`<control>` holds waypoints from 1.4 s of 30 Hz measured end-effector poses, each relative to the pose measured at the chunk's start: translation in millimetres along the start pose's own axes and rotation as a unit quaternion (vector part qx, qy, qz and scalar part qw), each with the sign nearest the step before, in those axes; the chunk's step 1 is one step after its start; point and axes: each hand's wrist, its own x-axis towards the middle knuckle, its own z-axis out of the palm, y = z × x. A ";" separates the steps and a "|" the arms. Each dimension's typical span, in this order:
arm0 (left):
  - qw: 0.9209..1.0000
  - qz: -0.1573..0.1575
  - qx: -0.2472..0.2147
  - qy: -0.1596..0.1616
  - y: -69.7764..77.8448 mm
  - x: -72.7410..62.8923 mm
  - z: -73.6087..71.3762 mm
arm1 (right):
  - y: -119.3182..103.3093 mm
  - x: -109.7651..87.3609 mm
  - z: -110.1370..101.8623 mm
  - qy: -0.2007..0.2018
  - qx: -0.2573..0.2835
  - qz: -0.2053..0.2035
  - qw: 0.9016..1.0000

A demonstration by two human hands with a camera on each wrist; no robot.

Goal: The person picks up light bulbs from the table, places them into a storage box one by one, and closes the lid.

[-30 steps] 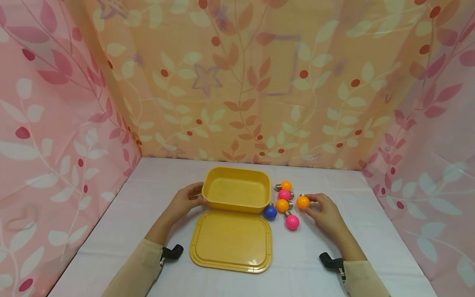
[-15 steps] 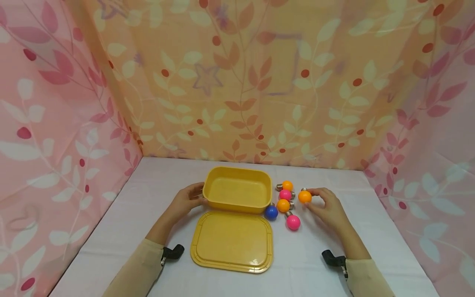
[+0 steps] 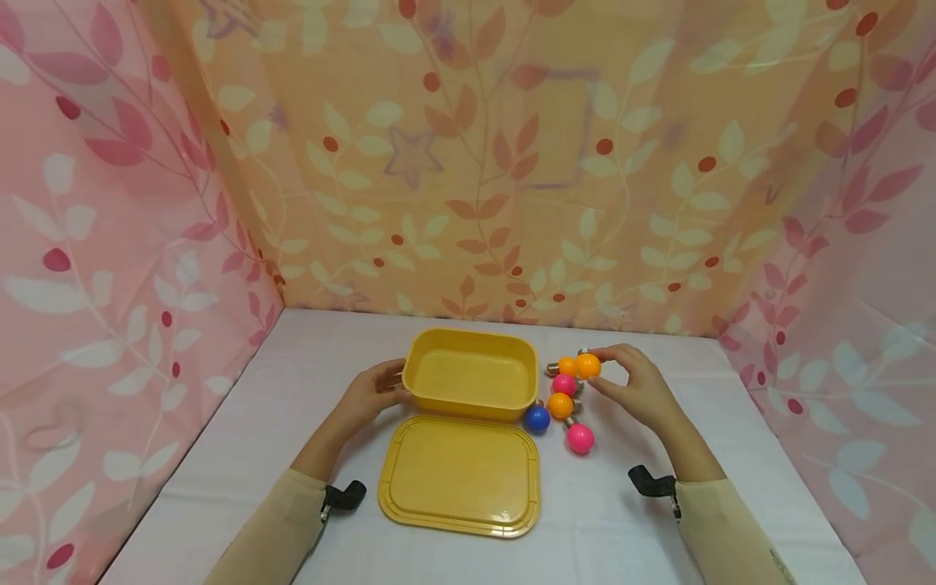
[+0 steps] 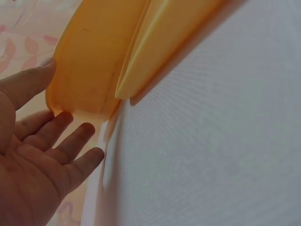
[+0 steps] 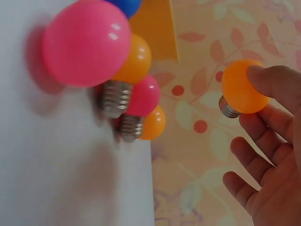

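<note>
My right hand (image 3: 634, 388) pinches an orange light bulb (image 5: 242, 87) between thumb and fingers, lifted off the table with its metal base at the far side. At the left end of the yellow plastic box (image 3: 468, 403), my left hand (image 3: 368, 398) touches the wall with nearly straight fingers; the left wrist view has the thumb at the rim and fingertips by the side. Right of the box lie two more orange bulbs (image 3: 561, 405), two pink bulbs (image 3: 581, 439) and a blue bulb (image 3: 537, 419). The box holds nothing.
A yellow lid (image 3: 459, 478) lies flat in front of the box on the white-covered table (image 3: 292, 552). Patterned cloth (image 3: 468, 162) hangs behind and on both sides. Each sleeve carries a black wrist camera, such as the right one (image 3: 651, 483).
My right hand has raised the orange bulb and carried it away from me, then leftward, so it overlaps the rearmost orange bulb. The left hand stays at the box.
</note>
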 end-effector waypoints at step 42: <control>1.000 0.007 -0.012 0.003 -1.7 -0.1 2.1 | -94.3 120.4 38.9 -0.183 0.052 -0.123 0.974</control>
